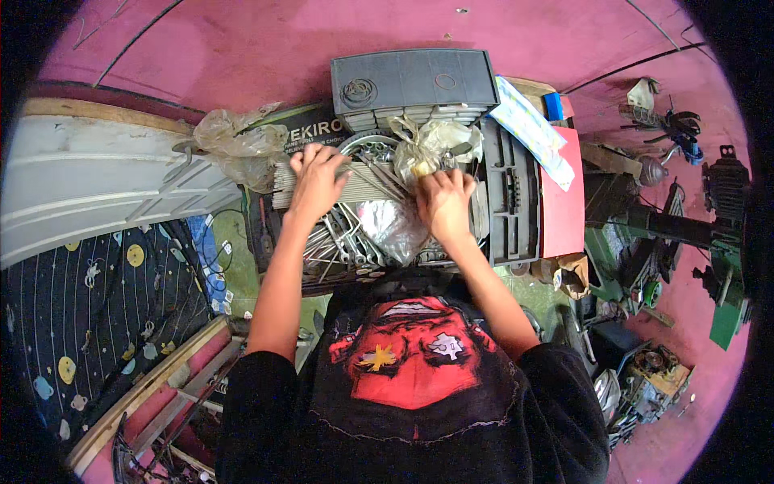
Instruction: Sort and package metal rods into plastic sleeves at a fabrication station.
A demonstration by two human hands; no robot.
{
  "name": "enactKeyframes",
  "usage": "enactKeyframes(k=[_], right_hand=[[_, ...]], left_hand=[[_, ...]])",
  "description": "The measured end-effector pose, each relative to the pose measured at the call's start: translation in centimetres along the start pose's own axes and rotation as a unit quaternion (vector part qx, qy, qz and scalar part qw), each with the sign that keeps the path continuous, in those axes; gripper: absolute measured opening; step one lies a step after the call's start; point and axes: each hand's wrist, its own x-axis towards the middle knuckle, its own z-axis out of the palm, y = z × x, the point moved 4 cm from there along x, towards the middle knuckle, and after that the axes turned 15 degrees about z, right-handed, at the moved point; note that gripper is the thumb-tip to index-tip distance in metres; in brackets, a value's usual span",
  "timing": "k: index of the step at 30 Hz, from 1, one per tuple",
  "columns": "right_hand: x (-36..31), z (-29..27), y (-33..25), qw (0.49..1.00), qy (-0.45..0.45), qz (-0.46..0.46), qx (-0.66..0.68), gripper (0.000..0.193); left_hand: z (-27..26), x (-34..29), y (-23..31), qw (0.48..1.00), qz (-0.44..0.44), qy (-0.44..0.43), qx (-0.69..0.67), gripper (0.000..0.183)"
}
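Okay, left hand (318, 181) is over the bundle of thin grey rods (367, 187), fingers bent and a bit spread; can't tell if they're clamped on any rods or just resting on top. Rods run from under that palm across toward the right hand (446, 208). Right hand is curled, back up, fingertips mostly hidden, so can't tell if it's closed on anything. Just ahead of it: crumpled clear bag (439, 141), with a small yellow piece (421, 170) right by its thumb side.

Between the hands, nearer the body, there's a second clear bag (389, 226); loose spanners (348, 242) sit to the right of the left wrist, piled at angles.

Risks: rods look loose, no tie visible. Uneven push from the left hand could fan them out or roll a few down among the spanners. Bag film by the right hand could snag on rod ends; a tug there would drag the rods or spill whatever's inside. Yellow piece is small, so a nudge could lose it in the clutter.

Ahead of both hands, the grey cabinet (411, 77) carries a loose wire coil (357, 91) on top; bumping the cabinet could slide it off. Black tray (516, 218) sits right of the right hand, well clear of its fingers.
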Motion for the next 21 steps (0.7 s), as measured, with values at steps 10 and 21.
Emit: enactKeyframes(k=[10, 21], right_hand=[[9.9, 2.0, 1.4, 0.996, 0.02, 0.087, 0.021, 0.032], [9.6, 3.9, 1.3, 0.972, -0.059, 0.14, 0.18, 0.028]], left_hand=[[6.2, 8.5, 3.0, 0.99, -0.103, 0.094, -0.025, 0.029], [10.5, 8.4, 3.5, 0.952, -0.215, 0.175, -0.131, 0.034]])
